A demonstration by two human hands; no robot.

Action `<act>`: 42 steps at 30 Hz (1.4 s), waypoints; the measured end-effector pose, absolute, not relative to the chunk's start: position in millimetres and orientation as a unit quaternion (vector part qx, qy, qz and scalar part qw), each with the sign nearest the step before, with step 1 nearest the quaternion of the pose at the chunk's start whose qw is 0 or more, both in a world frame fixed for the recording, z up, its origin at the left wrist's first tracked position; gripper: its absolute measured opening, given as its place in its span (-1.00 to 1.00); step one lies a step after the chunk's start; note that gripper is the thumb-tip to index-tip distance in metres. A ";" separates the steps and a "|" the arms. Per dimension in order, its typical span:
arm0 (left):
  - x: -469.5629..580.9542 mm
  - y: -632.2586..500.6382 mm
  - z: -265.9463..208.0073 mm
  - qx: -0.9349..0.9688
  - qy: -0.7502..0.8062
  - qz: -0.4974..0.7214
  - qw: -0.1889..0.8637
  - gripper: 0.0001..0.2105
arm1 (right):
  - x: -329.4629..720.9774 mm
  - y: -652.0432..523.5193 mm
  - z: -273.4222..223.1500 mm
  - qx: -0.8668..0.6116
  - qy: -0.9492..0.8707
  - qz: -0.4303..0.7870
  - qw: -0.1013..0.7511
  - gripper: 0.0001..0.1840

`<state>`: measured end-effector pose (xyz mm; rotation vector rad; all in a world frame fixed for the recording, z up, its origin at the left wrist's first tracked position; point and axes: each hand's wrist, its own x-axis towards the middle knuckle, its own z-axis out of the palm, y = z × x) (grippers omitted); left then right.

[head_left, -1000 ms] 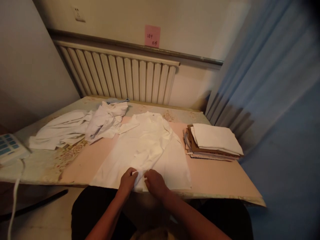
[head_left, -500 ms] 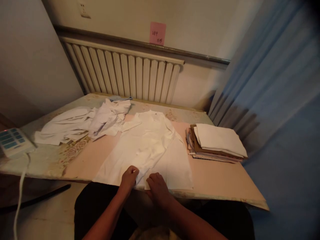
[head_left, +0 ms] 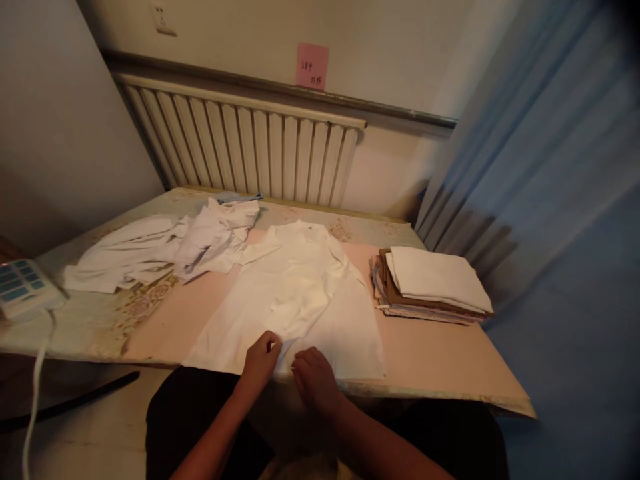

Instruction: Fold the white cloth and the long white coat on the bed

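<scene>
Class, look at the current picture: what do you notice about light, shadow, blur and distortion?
Head view: dim, warm light, with the shirt among the brightest things, its folds faint. Head view: deep shadow beneath the table. Head view: the curtain looks soft, and the upper right corner is black. Head view: the curtain leans outward toward the top, suggesting wide-angle stretch.

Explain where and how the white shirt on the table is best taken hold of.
Probably by both ends of the hem of the white shirt, coming from the person's side, thumbs above, fingers below. It lies spread out, collar away, hem along the table's near edge. The left hand and right hand are between those ends.
</scene>
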<state>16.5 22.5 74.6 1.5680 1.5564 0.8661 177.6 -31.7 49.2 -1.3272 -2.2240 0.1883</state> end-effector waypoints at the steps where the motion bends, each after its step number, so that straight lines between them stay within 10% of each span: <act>1: 17.5 21.7 77.2 0.621 0.607 0.334 0.367 -0.86 | 177.4 -31.4 50.3 -0.492 -0.825 0.067 0.271 -0.89; 32: 23.8 -3.1 70.8 0.772 0.514 0.179 0.328 -0.91 | 192.8 -57.8 24.2 -0.406 -0.873 0.024 0.270 -0.86; 42: 48.6 23.4 44.2 0.847 0.465 0.259 0.012 -0.62 | 257.4 -43.8 35.2 -0.535 -0.759 -0.005 0.371 -0.60</act>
